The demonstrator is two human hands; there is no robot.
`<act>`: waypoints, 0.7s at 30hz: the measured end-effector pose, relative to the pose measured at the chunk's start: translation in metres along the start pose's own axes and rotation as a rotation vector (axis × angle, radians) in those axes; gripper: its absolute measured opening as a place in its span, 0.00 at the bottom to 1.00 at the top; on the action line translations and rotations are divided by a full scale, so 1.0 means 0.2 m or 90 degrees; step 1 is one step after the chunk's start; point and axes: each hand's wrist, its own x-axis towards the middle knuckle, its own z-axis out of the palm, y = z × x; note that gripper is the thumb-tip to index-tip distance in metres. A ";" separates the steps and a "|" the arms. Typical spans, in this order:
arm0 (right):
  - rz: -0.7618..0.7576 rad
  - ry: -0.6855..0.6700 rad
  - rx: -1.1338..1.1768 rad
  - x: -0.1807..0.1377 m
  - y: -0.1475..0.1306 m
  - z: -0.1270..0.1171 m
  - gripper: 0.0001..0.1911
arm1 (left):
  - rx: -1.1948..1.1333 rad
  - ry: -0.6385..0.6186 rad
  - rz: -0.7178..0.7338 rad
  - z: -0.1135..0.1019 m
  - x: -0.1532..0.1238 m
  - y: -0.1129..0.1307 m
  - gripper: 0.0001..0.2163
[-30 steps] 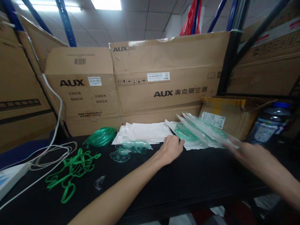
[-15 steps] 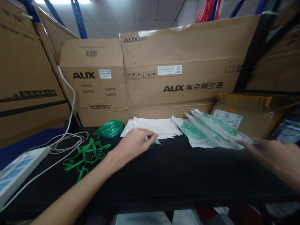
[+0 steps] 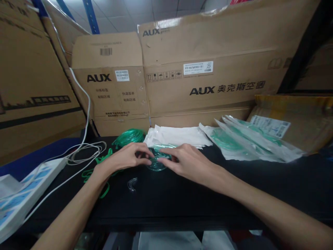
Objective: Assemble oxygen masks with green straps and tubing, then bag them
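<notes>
In front of me, low over the black tabletop, is a clear green plastic piece (image 3: 157, 164), rounded and mask-like. My left hand (image 3: 132, 156) pinches its left side between thumb and fingers. From the right, my right hand (image 3: 188, 161) holds it the same way, thumb and forefinger at its edge. The fingers cover part of the piece. Behind my left hand lies a coil of green tubing (image 3: 130, 136). Tangled green straps (image 3: 104, 190) are partly hidden under my left forearm. Several thin shiny strips (image 3: 132, 184) lie just in front of my left hand.
White pouches (image 3: 182, 135) are stacked at the back. Clear-fronted pouches with green tubing (image 3: 229, 140) lean at the right by a taped carton (image 3: 307, 121). A white power strip (image 3: 39, 189) and loose cable (image 3: 88, 104) occupy the left. Cardboard panels (image 3: 169, 97) stand behind.
My right hand has come from the pouches at the far right to the clear green piece. My left hand has shifted slightly left. The thin shiny strips now show on the table.
</notes>
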 end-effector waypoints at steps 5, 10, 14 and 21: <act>-0.053 -0.046 -0.083 0.00 0.01 0.14 0.20 | -0.048 -0.026 0.003 -0.01 -0.02 0.05 0.12; -0.050 -0.050 -0.033 -0.05 0.05 0.16 0.16 | 0.011 0.046 -0.026 0.01 -0.25 0.11 0.12; -0.071 -0.043 -0.032 -0.05 0.05 0.16 0.15 | 0.173 0.160 0.002 0.16 -0.48 0.09 0.15; -0.079 -0.030 -0.042 -0.05 0.05 0.17 0.14 | 0.230 0.247 0.021 0.26 -0.56 0.09 0.08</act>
